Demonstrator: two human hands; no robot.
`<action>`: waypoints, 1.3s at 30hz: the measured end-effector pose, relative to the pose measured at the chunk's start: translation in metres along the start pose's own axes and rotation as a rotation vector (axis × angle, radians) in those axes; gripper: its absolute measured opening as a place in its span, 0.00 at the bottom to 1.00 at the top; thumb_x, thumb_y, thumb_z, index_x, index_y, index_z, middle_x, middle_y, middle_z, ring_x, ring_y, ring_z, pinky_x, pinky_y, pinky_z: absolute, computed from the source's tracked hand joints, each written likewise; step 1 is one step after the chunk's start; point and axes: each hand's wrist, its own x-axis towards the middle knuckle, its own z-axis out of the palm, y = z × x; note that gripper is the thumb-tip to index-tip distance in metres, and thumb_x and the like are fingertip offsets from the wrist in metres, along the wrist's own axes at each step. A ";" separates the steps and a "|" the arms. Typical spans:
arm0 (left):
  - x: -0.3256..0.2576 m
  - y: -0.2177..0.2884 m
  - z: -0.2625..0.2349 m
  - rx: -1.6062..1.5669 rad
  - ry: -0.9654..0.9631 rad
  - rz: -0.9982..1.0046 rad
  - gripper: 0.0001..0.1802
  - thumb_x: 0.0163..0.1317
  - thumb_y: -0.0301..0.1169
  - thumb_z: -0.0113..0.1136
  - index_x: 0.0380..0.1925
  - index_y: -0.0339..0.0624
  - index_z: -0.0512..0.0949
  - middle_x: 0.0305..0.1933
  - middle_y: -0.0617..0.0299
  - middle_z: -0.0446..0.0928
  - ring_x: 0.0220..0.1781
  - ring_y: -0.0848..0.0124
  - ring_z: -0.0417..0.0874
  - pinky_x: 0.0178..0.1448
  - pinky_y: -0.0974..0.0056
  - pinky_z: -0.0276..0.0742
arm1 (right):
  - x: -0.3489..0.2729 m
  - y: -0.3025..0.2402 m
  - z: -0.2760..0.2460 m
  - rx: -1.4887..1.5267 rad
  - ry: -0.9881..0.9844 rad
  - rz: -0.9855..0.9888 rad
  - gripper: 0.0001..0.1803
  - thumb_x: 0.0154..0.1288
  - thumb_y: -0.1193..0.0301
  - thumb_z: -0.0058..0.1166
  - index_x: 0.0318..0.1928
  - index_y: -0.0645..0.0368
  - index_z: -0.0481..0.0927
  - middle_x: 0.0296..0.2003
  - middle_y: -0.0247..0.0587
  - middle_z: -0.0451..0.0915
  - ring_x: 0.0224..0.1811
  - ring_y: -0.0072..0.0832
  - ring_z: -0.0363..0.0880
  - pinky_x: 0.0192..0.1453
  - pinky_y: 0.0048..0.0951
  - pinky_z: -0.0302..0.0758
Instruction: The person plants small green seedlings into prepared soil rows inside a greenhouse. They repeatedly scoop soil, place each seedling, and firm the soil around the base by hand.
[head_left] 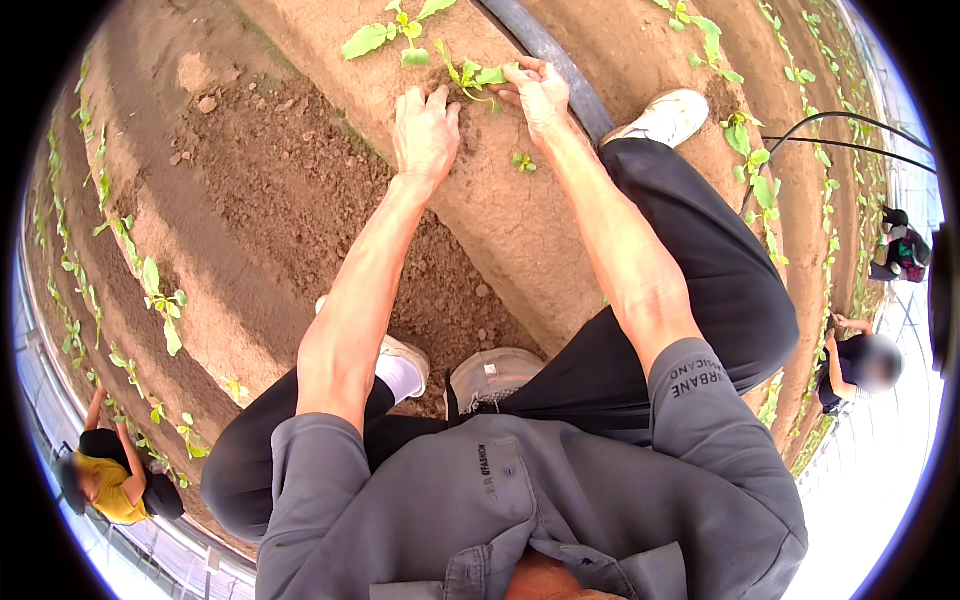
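Observation:
A young leafy seedling (pixel 470 75) grows from the bare soil of a raised bed, at the top middle. My right hand (pixel 540 97) is on its right side, thumb and fingers pinched on one of its green leaves. To the left of the stem, my left hand (pixel 427 132) is held low over the soil, fingers slightly bent and apart, with nothing visible in them. A larger seedling (pixel 405 35) stands just beyond my left hand. Closer to me, a tiny sprout (pixel 523 162) comes up between my forearms.
A dark hose (pixel 545 45) runs along the bed beside my right hand. Left of the bed lies a furrow (pixel 270 190) of loose clods. My white shoe (pixel 670 117) rests by the hose. Thin black tubes (pixel 840 140) arch at right. Other people crouch at both edges, including one in yellow (pixel 122 490).

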 end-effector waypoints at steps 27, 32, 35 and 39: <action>0.025 0.010 -0.010 -0.160 -0.279 -0.138 0.22 0.65 0.35 0.57 0.59 0.41 0.76 0.54 0.48 0.80 0.56 0.52 0.80 0.58 0.54 0.75 | 0.001 0.004 -0.002 0.015 -0.024 -0.007 0.23 0.64 0.76 0.59 0.56 0.70 0.67 0.40 0.47 0.81 0.37 0.30 0.85 0.39 0.25 0.84; 0.041 0.003 -0.027 -0.283 -0.544 -0.191 0.24 0.67 0.33 0.52 0.63 0.40 0.72 0.49 0.46 0.82 0.52 0.55 0.83 0.57 0.56 0.76 | 0.000 0.002 -0.002 0.004 -0.022 -0.010 0.23 0.65 0.77 0.58 0.57 0.71 0.66 0.40 0.47 0.81 0.36 0.30 0.85 0.38 0.25 0.83; 0.042 -0.009 -0.022 -0.276 -0.513 -0.146 0.24 0.68 0.34 0.53 0.63 0.41 0.72 0.46 0.49 0.83 0.48 0.58 0.84 0.56 0.56 0.76 | 0.000 0.001 0.000 0.002 -0.035 0.004 0.25 0.65 0.73 0.60 0.58 0.70 0.67 0.44 0.46 0.81 0.39 0.31 0.86 0.43 0.25 0.83; 0.048 0.001 -0.024 -0.213 -0.563 -0.213 0.22 0.66 0.35 0.55 0.60 0.47 0.74 0.48 0.46 0.82 0.52 0.52 0.83 0.55 0.51 0.77 | 0.000 0.004 -0.004 -0.013 -0.038 0.004 0.27 0.65 0.72 0.62 0.59 0.70 0.67 0.43 0.44 0.81 0.41 0.31 0.86 0.45 0.25 0.82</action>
